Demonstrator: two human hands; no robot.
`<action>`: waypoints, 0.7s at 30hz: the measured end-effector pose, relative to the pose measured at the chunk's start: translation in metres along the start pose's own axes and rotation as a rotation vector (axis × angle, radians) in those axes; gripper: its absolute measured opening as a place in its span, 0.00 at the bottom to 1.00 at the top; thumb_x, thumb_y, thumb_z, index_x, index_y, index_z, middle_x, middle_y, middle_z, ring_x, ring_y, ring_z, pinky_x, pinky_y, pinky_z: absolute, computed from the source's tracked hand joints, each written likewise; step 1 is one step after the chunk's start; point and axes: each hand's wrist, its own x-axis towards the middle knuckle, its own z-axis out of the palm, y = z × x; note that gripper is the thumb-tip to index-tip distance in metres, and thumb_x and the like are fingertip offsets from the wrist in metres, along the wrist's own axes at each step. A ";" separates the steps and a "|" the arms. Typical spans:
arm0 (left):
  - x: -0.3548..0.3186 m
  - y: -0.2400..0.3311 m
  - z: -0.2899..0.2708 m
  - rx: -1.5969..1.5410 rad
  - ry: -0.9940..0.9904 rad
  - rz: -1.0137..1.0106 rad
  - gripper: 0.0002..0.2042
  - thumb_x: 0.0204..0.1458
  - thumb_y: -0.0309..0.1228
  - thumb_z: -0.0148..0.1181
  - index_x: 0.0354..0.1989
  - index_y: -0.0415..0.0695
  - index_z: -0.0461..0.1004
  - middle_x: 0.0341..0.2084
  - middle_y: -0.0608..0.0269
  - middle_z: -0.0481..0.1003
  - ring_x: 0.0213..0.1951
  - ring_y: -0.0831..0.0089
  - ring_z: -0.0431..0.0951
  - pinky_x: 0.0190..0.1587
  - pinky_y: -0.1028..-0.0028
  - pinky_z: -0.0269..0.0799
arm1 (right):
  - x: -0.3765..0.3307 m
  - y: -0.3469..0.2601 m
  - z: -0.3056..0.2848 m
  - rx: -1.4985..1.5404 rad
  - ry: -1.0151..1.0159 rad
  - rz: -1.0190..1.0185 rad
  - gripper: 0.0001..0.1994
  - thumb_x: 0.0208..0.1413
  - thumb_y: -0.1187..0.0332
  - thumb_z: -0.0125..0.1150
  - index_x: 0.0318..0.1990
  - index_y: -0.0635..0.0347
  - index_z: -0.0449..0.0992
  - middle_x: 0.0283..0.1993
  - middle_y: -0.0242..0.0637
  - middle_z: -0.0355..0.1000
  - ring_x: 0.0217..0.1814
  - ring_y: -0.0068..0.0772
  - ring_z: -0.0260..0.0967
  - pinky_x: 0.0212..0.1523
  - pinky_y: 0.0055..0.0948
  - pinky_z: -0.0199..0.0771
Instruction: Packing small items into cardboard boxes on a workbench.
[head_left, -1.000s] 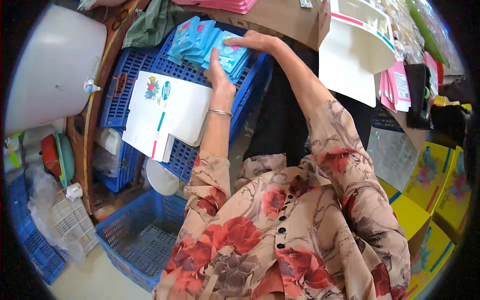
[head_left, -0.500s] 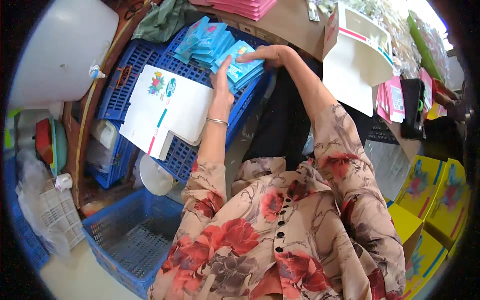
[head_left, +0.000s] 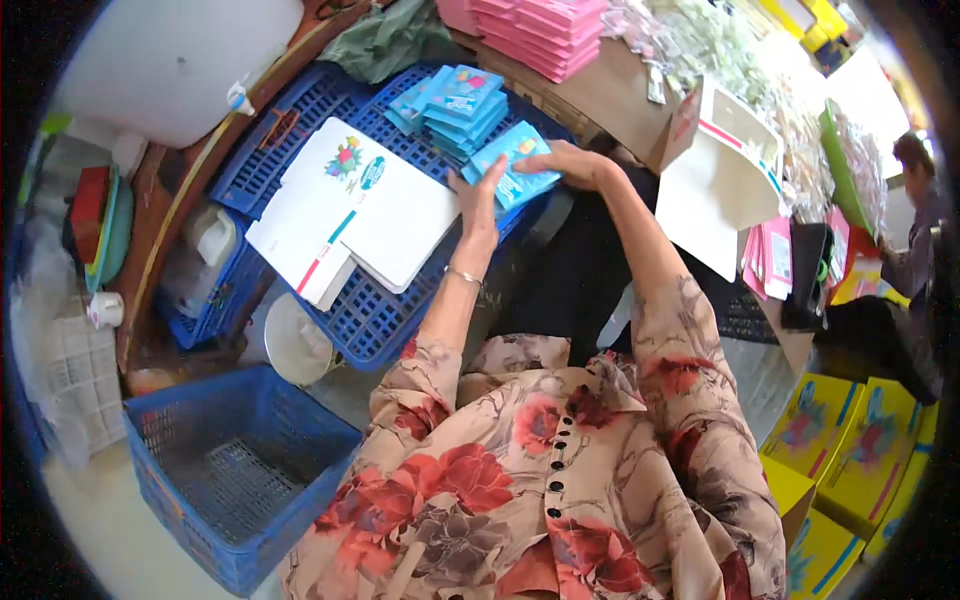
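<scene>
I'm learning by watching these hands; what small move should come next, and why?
Probably lifting the stack of flat, rectangular light-blue packets toward the white cardboard carton: the left hand and right hand hold the stack from either side, and the carton stands open to its right.

The packets (head_left: 516,187) are light blue, the flat carton (head_left: 372,208) white with teal and red bands, the buttoned blouse (head_left: 535,480) beige with red and grey flowers.
</scene>
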 end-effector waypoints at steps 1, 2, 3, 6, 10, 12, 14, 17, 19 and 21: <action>-0.008 -0.001 -0.002 0.010 -0.013 -0.023 0.59 0.42 0.34 0.74 0.71 0.33 0.29 0.62 0.46 0.59 0.61 0.60 0.64 0.63 0.64 0.60 | -0.009 0.003 0.001 -0.093 0.039 -0.063 0.44 0.41 0.46 0.73 0.63 0.65 0.66 0.58 0.41 0.70 0.60 0.34 0.66 0.63 0.33 0.62; -0.017 -0.002 -0.008 -0.092 -0.132 -0.014 0.60 0.41 0.32 0.74 0.71 0.35 0.26 0.62 0.46 0.59 0.62 0.61 0.64 0.64 0.64 0.61 | -0.019 0.007 0.004 -0.184 0.076 -0.126 0.43 0.44 0.50 0.72 0.66 0.61 0.62 0.60 0.39 0.67 0.63 0.34 0.62 0.65 0.33 0.58; -0.032 0.005 -0.010 -0.046 -0.203 0.020 0.60 0.41 0.32 0.73 0.71 0.36 0.26 0.62 0.47 0.59 0.62 0.61 0.64 0.63 0.63 0.61 | -0.035 0.002 0.010 -0.262 0.119 -0.176 0.50 0.43 0.50 0.73 0.70 0.62 0.54 0.63 0.44 0.63 0.66 0.38 0.59 0.66 0.35 0.57; -0.067 0.032 -0.010 0.064 -0.348 0.142 0.60 0.40 0.32 0.74 0.72 0.39 0.27 0.62 0.47 0.59 0.61 0.61 0.66 0.62 0.61 0.63 | -0.094 -0.018 0.040 -0.457 0.302 -0.344 0.61 0.33 0.50 0.77 0.73 0.63 0.44 0.67 0.50 0.54 0.71 0.46 0.50 0.69 0.39 0.52; -0.090 0.040 -0.007 0.384 -0.620 0.687 0.64 0.33 0.41 0.79 0.72 0.38 0.32 0.63 0.46 0.56 0.63 0.57 0.61 0.66 0.58 0.57 | -0.154 -0.015 0.068 -0.458 0.518 -0.552 0.69 0.25 0.49 0.80 0.74 0.64 0.40 0.66 0.49 0.51 0.70 0.48 0.50 0.70 0.41 0.50; -0.103 0.040 -0.016 0.595 -0.718 0.849 0.67 0.28 0.43 0.80 0.72 0.38 0.34 0.64 0.45 0.54 0.64 0.54 0.59 0.67 0.56 0.53 | -0.181 -0.008 0.083 -0.538 0.593 -0.586 0.70 0.24 0.54 0.82 0.74 0.64 0.37 0.67 0.49 0.48 0.71 0.48 0.49 0.70 0.42 0.53; -0.112 0.028 -0.016 0.589 -0.758 0.868 0.66 0.28 0.44 0.80 0.72 0.38 0.35 0.64 0.44 0.55 0.64 0.52 0.59 0.67 0.55 0.52 | -0.194 0.032 0.096 -0.545 0.685 -0.565 0.69 0.25 0.54 0.82 0.74 0.64 0.37 0.67 0.49 0.49 0.70 0.49 0.49 0.70 0.43 0.53; -0.109 0.006 -0.019 0.652 -0.836 0.872 0.64 0.28 0.44 0.80 0.71 0.38 0.39 0.62 0.41 0.55 0.63 0.46 0.57 0.66 0.51 0.50 | -0.197 0.080 0.106 -0.680 0.708 -0.428 0.66 0.30 0.52 0.82 0.73 0.64 0.39 0.71 0.52 0.45 0.73 0.54 0.45 0.72 0.45 0.50; -0.109 0.003 -0.018 0.651 -0.871 0.958 0.63 0.27 0.45 0.80 0.70 0.39 0.41 0.62 0.41 0.56 0.64 0.46 0.56 0.66 0.51 0.50 | -0.200 0.091 0.107 -0.730 0.722 -0.528 0.70 0.27 0.46 0.83 0.73 0.63 0.38 0.74 0.54 0.41 0.76 0.55 0.40 0.73 0.47 0.46; -0.109 0.003 -0.019 0.648 -0.878 0.962 0.62 0.26 0.44 0.80 0.70 0.40 0.43 0.61 0.42 0.56 0.63 0.46 0.56 0.65 0.52 0.52 | -0.206 0.089 0.105 -0.455 0.626 -0.520 0.74 0.22 0.38 0.80 0.74 0.60 0.36 0.76 0.54 0.36 0.78 0.54 0.35 0.73 0.51 0.43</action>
